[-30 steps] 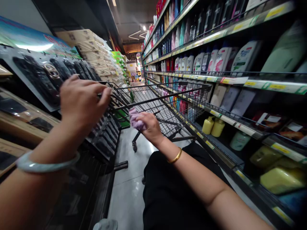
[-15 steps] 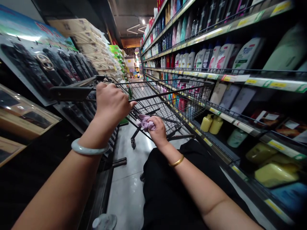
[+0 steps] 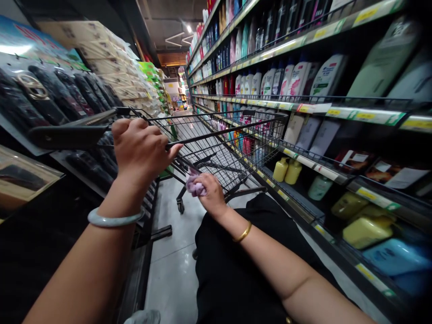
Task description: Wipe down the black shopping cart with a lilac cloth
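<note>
The left hand (image 3: pixel 141 146) sits left of centre, raised, fingers curled shut in a grip, knuckles up and thumb pointing right. Its forearm (image 3: pixel 91 265) rises from the lower left corner. The right hand (image 3: pixel 209 194) is lower, at centre, closed in a loose fist, with its forearm (image 3: pixel 283 267) entering from the lower right.

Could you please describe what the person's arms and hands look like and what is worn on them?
Both forearms are bare, with no sleeves in view, and neither hand is gloved. The left hand has a smooth, pale grey-green bangle at its wrist. The right hand has a thin gold bangle at its wrist.
</note>
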A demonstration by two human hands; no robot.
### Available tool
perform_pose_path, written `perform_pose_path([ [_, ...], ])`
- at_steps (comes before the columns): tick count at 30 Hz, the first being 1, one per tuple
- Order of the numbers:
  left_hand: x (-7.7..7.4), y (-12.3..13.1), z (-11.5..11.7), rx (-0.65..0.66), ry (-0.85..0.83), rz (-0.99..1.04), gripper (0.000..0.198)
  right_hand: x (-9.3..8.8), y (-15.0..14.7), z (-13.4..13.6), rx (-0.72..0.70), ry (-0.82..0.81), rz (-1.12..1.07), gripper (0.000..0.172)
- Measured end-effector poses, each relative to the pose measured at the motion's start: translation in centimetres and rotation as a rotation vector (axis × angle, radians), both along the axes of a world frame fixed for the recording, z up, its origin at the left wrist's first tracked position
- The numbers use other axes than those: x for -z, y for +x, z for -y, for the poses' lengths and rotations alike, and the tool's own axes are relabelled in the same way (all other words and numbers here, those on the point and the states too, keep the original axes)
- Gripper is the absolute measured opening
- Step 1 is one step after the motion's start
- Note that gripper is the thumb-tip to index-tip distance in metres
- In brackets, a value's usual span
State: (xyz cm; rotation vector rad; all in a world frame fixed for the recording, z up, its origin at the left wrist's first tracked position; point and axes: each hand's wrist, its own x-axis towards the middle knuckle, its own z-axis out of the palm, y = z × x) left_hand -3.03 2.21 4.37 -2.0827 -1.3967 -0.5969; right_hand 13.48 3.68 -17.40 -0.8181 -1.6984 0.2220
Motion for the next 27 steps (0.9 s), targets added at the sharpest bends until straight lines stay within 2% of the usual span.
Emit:
perform_pose_path([
  [2,-0.1,0.0,0.0,-0.057,0.025,-0.021,0.057,-0.3,-0.6,0.6,-0.052,0.03,0.078,0.038],
  [4,-0.1,0.1,0.2,-0.089,0.033,-0.034,0.057,-0.4,-0.2,0.5,-0.052,0.03,0.047,0.038],
  [8,-0.3,-0.1,0.3,-0.114,0.05,-0.1,0.057,0.6,4.0,-2.2,0.131,-0.045,-0.229,0.026],
  [11,-0.1,-0.4,0.0,-0.142,0.052,-0.142,0.057,1.1,6.9,-4.0,0.286,-0.087,-0.341,0.027],
  [13,0.1,-0.6,-0.3,-0.141,0.032,-0.129,0.057,1.1,6.8,-3.8,0.302,-0.089,-0.34,0.027],
  [15,0.3,-0.8,-0.6,-0.138,0.02,-0.117,0.058,1.4,5.2,-2.7,0.238,-0.07,-0.28,0.024],
  [18,0.4,-1.1,-0.7,-0.114,0.014,-0.073,0.058,2.9,2.2,-0.4,0.071,-0.037,-0.14,0.023],
  [20,0.4,-1.3,-0.6,-0.103,0.015,-0.065,0.058,4.5,1.5,0.2,-0.011,-0.064,-0.02,0.029],
  [24,0.2,-1.2,-0.4,-0.115,0.029,-0.085,0.06,7.3,4.0,-1.3,0.118,-0.198,-0.036,0.035],
  [27,0.2,-1.4,-0.8,-0.091,0.013,-0.061,0.057,8.1,4.8,-1.8,0.16,-0.232,-0.035,0.036],
])
